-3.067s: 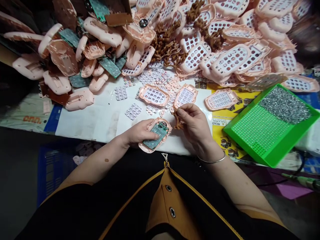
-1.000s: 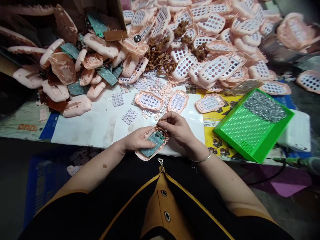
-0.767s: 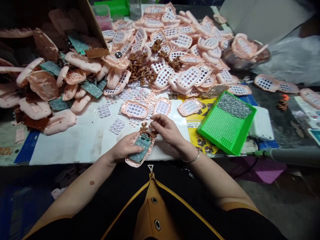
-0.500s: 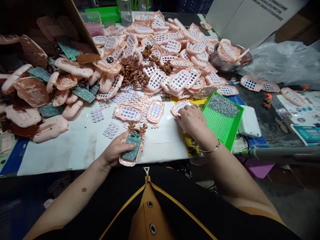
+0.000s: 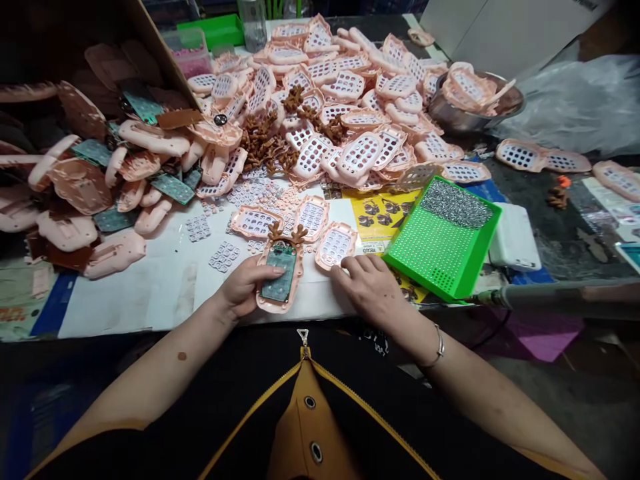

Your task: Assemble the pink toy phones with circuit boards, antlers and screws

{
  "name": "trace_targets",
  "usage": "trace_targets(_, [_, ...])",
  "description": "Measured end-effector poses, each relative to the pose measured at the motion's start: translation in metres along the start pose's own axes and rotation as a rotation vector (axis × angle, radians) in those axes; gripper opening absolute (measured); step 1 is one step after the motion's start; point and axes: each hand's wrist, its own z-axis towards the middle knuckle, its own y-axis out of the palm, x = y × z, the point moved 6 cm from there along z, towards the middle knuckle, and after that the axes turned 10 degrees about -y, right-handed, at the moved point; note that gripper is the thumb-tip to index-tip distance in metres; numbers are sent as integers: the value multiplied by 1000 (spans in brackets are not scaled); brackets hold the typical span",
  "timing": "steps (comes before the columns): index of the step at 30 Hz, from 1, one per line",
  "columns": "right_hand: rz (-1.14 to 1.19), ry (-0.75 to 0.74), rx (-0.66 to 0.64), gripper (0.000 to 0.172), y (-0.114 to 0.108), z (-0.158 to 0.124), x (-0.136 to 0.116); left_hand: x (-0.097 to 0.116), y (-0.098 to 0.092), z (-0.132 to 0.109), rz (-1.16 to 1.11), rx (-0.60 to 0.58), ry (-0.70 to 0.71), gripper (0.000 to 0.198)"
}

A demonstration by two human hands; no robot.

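While pinned, the casing (image 5: 280,305) underlies the left hand (image 5: 245,288)

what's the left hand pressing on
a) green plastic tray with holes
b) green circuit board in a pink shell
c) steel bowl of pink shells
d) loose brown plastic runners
B: the left hand has its fingers on a green circuit board seated in a pink plastic shell.
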Motion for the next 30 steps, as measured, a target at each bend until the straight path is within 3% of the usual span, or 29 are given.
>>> trace_targets(6, [-6, -145, 191, 25, -6, -16, -24, -6, 24, 23, 0, -70, -11, 27])
trace_targets(12, [457, -158, 292, 33, 4, -23, -26, -18, 22, 34, -13, -117, -47, 27])
trace_targets(15, [609, -37, 405, 33, 6, -27, -17, -18, 14, 34, -30, -101, -24, 26])
trace_targets(17, [801, 146, 548, 33, 10, -31, -5, -16, 10, 32, -44, -80, 3, 27])
trace_targets(20, [1366, 488, 703, 50, 33, -32, 10, -13, 10, 26, -53, -92, 18, 28])
trace_targets(22, [1841, 553, 650, 66, 49, -17, 3, -12, 17, 20, -46, -168, 0, 25])
trace_targets(24, [2190, 484, 554, 81, 52, 0, -7, -12, 25, 13, -21, -255, -31, 24])
trace_targets(27, [2359, 409, 515, 98, 49, 17, -15, -11, 32, 4, 11, -312, -45, 33])
trace_targets(30, [2370, 371, 481, 99, 48, 25, -22, -8, 34, -2, 9, -313, -37, 34])
